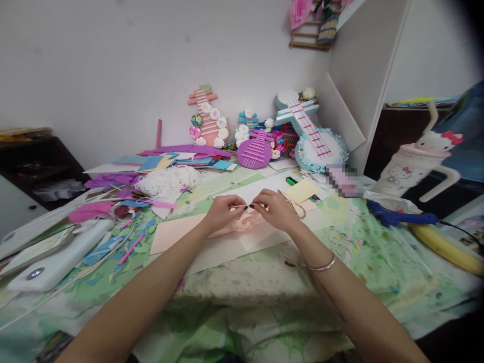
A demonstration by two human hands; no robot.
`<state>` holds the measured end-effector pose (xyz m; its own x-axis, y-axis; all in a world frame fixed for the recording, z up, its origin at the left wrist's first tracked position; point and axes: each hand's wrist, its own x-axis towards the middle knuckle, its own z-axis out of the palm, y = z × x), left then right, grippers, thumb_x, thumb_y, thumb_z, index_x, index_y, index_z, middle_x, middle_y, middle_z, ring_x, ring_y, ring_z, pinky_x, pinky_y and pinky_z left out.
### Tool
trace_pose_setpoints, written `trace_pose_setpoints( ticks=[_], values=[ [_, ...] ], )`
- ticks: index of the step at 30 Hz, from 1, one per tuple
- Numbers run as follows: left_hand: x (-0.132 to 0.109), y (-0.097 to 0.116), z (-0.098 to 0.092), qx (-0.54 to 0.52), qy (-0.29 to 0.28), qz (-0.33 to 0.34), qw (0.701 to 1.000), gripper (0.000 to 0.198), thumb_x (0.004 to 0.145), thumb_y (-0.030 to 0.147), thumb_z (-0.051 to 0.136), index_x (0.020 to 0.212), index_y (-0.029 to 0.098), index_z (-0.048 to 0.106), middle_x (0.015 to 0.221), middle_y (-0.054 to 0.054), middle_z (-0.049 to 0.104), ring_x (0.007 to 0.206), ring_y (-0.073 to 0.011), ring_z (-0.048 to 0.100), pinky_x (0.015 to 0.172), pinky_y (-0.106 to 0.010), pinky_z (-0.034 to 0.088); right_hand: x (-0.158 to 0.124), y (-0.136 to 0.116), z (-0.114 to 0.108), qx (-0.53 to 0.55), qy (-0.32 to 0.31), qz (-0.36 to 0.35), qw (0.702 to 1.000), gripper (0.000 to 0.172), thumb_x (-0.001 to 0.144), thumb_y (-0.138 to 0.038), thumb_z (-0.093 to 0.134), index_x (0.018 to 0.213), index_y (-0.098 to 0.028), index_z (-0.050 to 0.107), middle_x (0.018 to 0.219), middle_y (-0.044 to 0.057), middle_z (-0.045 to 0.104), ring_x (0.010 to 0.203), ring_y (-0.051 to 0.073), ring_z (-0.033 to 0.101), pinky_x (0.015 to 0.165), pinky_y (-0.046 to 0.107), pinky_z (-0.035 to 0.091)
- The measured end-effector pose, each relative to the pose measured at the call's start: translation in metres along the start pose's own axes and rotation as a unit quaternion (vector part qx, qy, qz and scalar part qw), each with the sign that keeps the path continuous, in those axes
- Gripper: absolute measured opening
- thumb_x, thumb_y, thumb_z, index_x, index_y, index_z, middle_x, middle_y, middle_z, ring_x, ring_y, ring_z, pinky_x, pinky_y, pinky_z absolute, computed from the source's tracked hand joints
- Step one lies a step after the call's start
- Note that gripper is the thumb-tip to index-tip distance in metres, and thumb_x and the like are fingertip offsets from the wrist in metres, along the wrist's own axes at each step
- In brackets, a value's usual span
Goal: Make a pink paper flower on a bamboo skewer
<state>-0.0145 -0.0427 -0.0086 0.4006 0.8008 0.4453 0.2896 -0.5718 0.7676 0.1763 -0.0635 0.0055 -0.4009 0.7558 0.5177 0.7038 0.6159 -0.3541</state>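
Note:
Both hands meet over the middle of the table, fingertips nearly touching. My left hand is closed, pinching a thin pale strip that runs between the fingers. My right hand pinches at the strip's other end; its fingertips partly hide the strip. Just below the fingers lies a curled peach paper piece, on flat peach paper and a white sheet. Scissors with gold handles rest beside my right hand, partly covered by it.
Behind stand paper-craft instruments: pink, purple and white-blue. White shredded paper and scraps lie left, near a white power bank. Right are a yellow pad, a blue glue gun, a banana and a tumbler.

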Motion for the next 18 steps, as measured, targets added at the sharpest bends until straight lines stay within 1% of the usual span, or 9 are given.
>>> trace_pose_setpoints(
  ticks=[5, 12, 18],
  values=[
    [-0.0015, 0.0030, -0.0006, 0.036, 0.021, 0.016, 0.999, 0.018, 0.073, 0.030, 0.061, 0.074, 0.014, 0.068, 0.071, -0.004, 0.069, 0.064, -0.0120, 0.059, 0.061, -0.021, 0.045, -0.0004, -0.0007, 0.0008, 0.008, 0.006, -0.007, 1.000, 0.010, 0.082, -0.016, 0.053, 0.080, -0.017, 0.063, 0.083, 0.004, 0.057, 0.070, 0.011, 0.052, 0.064, 0.023, 0.037],
    [-0.0026, 0.0076, 0.0001, 0.064, 0.030, 0.036, 0.997, 0.015, 0.073, 0.027, 0.060, 0.072, 0.015, 0.069, 0.071, -0.005, 0.070, 0.065, -0.0129, 0.059, 0.061, -0.022, 0.043, 0.0001, -0.0020, 0.0047, -0.021, 0.017, 0.006, 1.000, 0.011, 0.082, -0.024, 0.055, 0.076, -0.016, 0.059, 0.079, 0.004, 0.055, 0.071, 0.012, 0.051, 0.064, 0.025, 0.036],
    [-0.0016, 0.0059, -0.0001, 0.046, 0.043, 0.065, 0.996, 0.013, 0.072, 0.024, 0.062, 0.075, 0.015, 0.071, 0.073, -0.006, 0.069, 0.068, -0.0135, 0.059, 0.059, -0.022, 0.043, 0.0007, -0.0015, 0.0075, -0.031, 0.018, 0.023, 0.999, 0.007, 0.081, -0.022, 0.056, 0.076, -0.017, 0.057, 0.081, 0.003, 0.055, 0.072, 0.012, 0.050, 0.065, 0.024, 0.035]
  ],
)
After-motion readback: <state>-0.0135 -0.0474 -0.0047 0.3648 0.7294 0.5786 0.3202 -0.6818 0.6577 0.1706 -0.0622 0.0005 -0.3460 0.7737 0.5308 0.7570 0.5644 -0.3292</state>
